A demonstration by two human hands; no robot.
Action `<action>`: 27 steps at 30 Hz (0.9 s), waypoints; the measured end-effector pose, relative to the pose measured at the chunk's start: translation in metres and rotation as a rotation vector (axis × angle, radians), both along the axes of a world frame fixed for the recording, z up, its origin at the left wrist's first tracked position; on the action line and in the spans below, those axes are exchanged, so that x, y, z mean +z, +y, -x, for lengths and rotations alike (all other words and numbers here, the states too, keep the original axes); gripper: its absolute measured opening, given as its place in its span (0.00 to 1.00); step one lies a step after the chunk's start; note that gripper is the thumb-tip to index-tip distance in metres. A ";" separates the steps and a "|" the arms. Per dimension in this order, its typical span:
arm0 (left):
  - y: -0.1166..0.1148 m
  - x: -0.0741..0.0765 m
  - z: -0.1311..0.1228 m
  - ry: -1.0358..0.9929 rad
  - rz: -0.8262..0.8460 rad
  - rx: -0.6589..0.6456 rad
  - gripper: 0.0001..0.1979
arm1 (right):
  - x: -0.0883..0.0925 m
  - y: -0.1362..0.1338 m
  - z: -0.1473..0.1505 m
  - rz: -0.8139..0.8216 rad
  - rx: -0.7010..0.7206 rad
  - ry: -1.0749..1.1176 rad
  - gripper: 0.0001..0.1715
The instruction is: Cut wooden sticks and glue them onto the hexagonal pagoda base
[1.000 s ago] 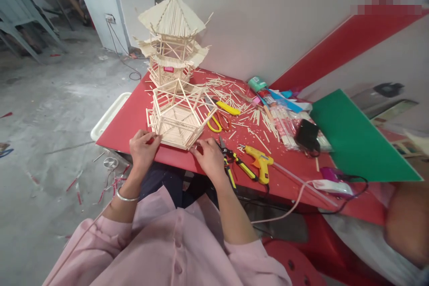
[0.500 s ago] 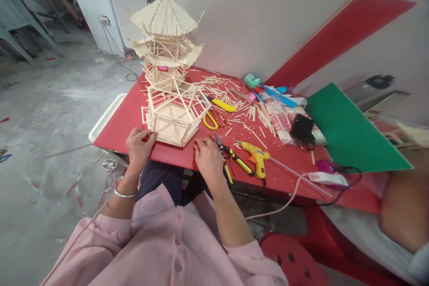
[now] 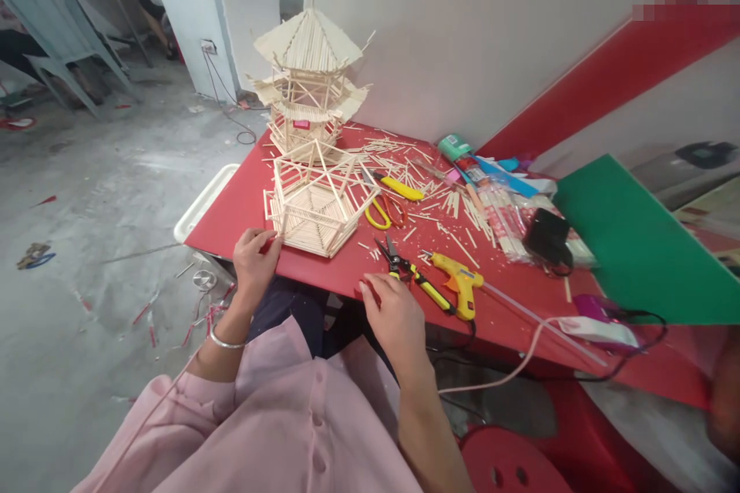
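A hexagonal stick frame (image 3: 315, 225), with a slatted floor and low open railings, stands near the table's front edge. My left hand (image 3: 255, 260) is closed at its front left corner, thumb and fingertips pinched against the frame. My right hand (image 3: 398, 317) hovers at the table edge, fingers loosely bent and slightly apart, with nothing visible in them. Just beyond it lie yellow-and-black cutters (image 3: 425, 286) with open blades. To their right rests a yellow glue gun (image 3: 459, 281) with a clear glue stick in its back. Behind the frame rises a tiered stick pagoda (image 3: 315, 54).
Scissors (image 3: 378, 212) and a yellow-handled cutter (image 3: 403, 187) lie among loose sticks (image 3: 448, 204) on the red table (image 3: 223, 219). Packs of sticks (image 3: 502, 219), a black adapter (image 3: 548, 237) and a green board (image 3: 653, 239) occupy the right. Cables hang at the front.
My right hand has drawn away from the frame, rightward and back toward the cutters, its fingers loosening. My left hand stays at the frame's corner. The whole view has shifted slightly.
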State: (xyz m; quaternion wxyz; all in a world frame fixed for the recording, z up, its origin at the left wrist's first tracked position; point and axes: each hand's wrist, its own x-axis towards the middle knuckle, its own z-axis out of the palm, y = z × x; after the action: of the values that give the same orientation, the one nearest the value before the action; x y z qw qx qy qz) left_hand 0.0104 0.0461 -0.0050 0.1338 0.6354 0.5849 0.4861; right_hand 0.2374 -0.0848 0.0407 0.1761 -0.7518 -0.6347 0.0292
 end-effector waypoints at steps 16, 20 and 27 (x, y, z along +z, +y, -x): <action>-0.033 0.005 -0.050 -0.066 -0.033 -0.509 0.17 | 0.010 0.007 0.010 0.054 0.118 0.187 0.18; -0.030 0.001 -0.050 -0.069 -0.045 -0.493 0.15 | -0.012 0.018 0.016 -0.005 0.172 0.215 0.20; -0.032 0.002 -0.049 -0.053 -0.097 -0.525 0.12 | -0.027 0.033 0.031 -0.073 0.215 0.143 0.19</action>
State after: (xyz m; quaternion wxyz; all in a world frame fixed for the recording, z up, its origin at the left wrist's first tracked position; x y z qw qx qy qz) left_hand 0.0597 0.0146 -0.0033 0.2398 0.7582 0.3724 0.4785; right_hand 0.2061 -0.0516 0.0138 0.2440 -0.6686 -0.6981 0.0783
